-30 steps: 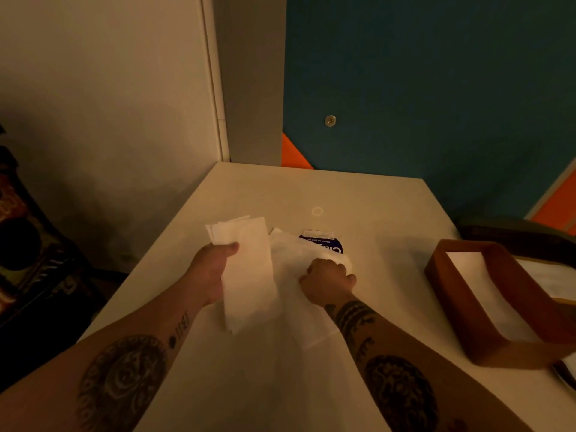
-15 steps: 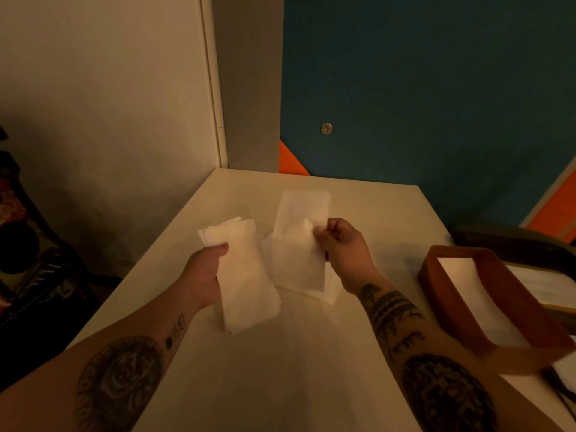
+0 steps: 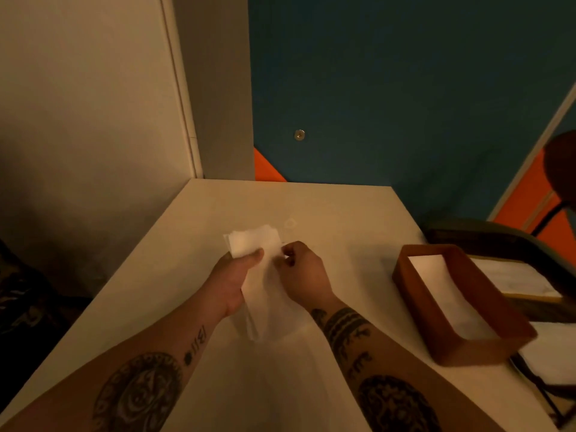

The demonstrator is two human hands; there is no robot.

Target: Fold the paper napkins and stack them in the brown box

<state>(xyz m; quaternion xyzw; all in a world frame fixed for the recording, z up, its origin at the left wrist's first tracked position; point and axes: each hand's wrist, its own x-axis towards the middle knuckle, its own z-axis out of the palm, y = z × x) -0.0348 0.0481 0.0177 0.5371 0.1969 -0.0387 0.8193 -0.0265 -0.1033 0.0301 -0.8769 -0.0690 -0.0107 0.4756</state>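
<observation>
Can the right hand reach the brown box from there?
Probably yes: only table lies between the right hand and the brown box, though it is busy pinching the napkins.

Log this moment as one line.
left hand: holds folded napkins | right hand: pinches their edge | brown box: stacked napkins inside, on table

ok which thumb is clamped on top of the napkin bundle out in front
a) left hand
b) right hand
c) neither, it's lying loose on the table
A: the left hand grips the napkin bundle with its thumb pressed across the top, while the right hand only pinches at the bundle's right edge.
</observation>
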